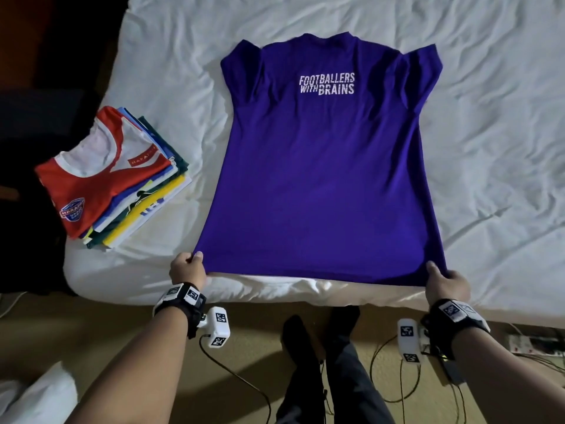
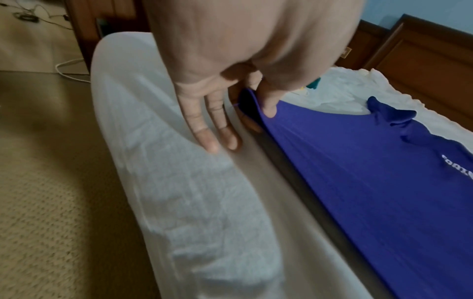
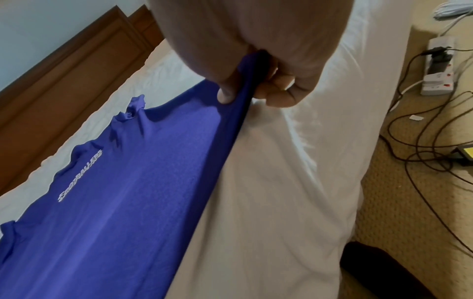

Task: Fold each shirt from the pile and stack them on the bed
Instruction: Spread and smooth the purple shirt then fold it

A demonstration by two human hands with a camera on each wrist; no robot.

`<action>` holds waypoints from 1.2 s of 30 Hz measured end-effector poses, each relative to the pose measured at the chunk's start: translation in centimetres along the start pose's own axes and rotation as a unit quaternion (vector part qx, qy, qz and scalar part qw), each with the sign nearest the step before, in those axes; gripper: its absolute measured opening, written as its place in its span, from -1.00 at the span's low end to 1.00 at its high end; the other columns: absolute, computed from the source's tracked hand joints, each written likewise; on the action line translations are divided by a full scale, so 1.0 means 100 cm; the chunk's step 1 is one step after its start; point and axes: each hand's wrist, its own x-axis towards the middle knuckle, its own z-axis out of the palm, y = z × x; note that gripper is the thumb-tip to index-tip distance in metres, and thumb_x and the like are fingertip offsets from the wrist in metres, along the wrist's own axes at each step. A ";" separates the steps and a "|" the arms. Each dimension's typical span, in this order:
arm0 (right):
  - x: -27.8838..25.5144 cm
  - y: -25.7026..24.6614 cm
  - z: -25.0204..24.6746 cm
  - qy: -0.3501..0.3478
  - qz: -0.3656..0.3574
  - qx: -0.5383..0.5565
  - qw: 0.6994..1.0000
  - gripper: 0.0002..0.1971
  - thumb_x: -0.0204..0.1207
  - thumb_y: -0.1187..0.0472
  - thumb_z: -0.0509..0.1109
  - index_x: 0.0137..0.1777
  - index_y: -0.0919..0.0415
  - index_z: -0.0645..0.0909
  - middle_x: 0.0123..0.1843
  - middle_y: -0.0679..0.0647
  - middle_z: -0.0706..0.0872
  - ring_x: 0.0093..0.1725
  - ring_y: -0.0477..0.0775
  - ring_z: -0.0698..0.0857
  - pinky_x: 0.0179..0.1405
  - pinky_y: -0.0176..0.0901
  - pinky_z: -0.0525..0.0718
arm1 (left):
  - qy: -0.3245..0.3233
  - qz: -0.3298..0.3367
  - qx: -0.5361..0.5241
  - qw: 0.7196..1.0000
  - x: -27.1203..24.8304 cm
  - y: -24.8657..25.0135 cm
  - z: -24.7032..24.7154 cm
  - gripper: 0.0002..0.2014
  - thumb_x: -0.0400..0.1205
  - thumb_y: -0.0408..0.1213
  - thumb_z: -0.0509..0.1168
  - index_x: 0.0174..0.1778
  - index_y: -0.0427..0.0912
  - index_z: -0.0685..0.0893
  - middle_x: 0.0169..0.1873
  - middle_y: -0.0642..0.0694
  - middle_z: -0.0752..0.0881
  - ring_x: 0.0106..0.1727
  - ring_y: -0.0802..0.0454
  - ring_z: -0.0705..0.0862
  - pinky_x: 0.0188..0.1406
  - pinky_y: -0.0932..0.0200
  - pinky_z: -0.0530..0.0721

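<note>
Purple shirt [image 1: 321, 179] reading FOOTBALLERS WITH BRAINS, flat on bed [image 1: 489, 117]; left hand [image 1: 186, 269] pinching hem at 7 o'clock, right hand [image 1: 446, 281] at 5; folded stack [image 1: 113, 179] at 9; power strip [image 3: 439, 66] only in right wrist view

You have the purple shirt [image 1: 324, 179] spread flat on the bed [image 1: 489, 117], print side up, collar away from you, hem lifted at both corners. To the shirt's left sits the folded stack [image 1: 113, 179], a red-and-white jersey topmost.
</note>
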 end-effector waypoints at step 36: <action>0.021 -0.137 0.161 -0.095 -0.467 -0.389 0.788 -0.30 0.69 -0.38 -0.29 0.80 -0.21 -0.17 0.84 0.02 -0.17 0.82 0.15 -0.17 0.76 0.21 -0.24 | -0.073 0.521 0.425 0.736 0.008 0.142 0.188 -0.26 0.75 0.33 -0.15 0.83 0.10 0.01 0.82 -0.19 -0.05 0.82 -0.24 0.04 0.74 -0.39 -0.05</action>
